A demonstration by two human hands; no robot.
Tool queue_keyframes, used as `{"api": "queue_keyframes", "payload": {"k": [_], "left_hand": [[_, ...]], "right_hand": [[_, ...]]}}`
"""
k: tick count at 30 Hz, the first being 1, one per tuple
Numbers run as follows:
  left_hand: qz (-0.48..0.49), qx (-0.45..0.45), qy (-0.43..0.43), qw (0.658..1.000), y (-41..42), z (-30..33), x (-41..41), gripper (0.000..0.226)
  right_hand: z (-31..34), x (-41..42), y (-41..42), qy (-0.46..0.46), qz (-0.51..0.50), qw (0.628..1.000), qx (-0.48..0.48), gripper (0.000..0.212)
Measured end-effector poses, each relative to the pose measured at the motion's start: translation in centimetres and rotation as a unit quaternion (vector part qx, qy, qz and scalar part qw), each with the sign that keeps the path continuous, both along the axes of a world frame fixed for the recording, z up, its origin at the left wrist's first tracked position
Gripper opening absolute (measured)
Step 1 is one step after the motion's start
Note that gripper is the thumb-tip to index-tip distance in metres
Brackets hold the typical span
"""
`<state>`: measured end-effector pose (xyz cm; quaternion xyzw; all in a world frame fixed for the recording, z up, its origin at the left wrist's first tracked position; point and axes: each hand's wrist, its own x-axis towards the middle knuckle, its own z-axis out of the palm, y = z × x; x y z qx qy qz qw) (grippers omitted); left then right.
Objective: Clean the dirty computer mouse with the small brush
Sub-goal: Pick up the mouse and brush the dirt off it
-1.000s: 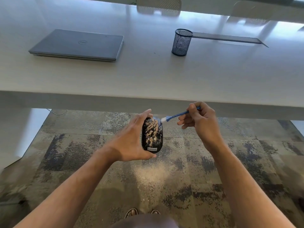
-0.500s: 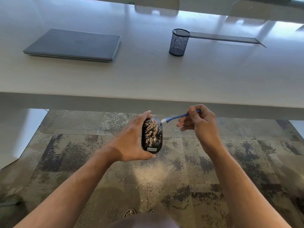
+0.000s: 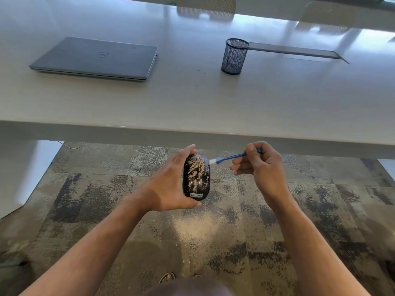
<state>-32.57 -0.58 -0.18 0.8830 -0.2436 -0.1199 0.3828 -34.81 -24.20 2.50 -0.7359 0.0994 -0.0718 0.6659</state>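
Below the near edge of the table [image 3: 192, 107], the left hand [image 3: 168, 186] grips the black computer mouse [image 3: 196, 178] in mid-air over the carpeted floor [image 3: 320, 210], fingers and thumb curled round its left side and its two ends. Pale gritty dirt [image 3: 195, 169] covers much of the mouse's top; a "Lenovo" label sits at its near end. The right hand [image 3: 263, 167] pinches the blue handle of the small brush [image 3: 230, 157], its fingers curled narrowly round the shaft; the white bristle tip meets the upper right edge of the mouse. Both hands are just in front of the table's near edge, with open floor beneath them.

On the table, a closed grey laptop [image 3: 96, 58] lies toward the far left, and a dark mesh pen cup [image 3: 234, 56] stands near the middle, well apart from it. A flat dark strip [image 3: 295, 51] runs rightward behind the cup; its nature is hard to make out. The far edge of the table carries blurred reflections.

A pale scatter of dust [image 3: 198, 227] marks the mottled carpet directly under the mouse. Sandalled toes [image 3: 167, 277] show at the bottom edge, partly cut off by a dark shape.
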Motion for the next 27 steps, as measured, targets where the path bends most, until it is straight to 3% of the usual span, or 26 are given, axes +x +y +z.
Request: {"api": "queue_keyframes", "payload": {"k": [19, 27], "left_hand": [[0.004, -0.014, 0.013, 1.000, 0.1, -0.3, 0.9, 0.134], [-0.002, -0.009, 0.012, 1.000, -0.2, -0.2, 0.9, 0.132]], "right_hand": [[-0.1, 0.0, -0.1, -0.003, -0.025, 0.999, 0.030, 0.021], [0.7, 1.7, 2.1, -0.015, 0.008, 1.000, -0.024, 0.017]]}}
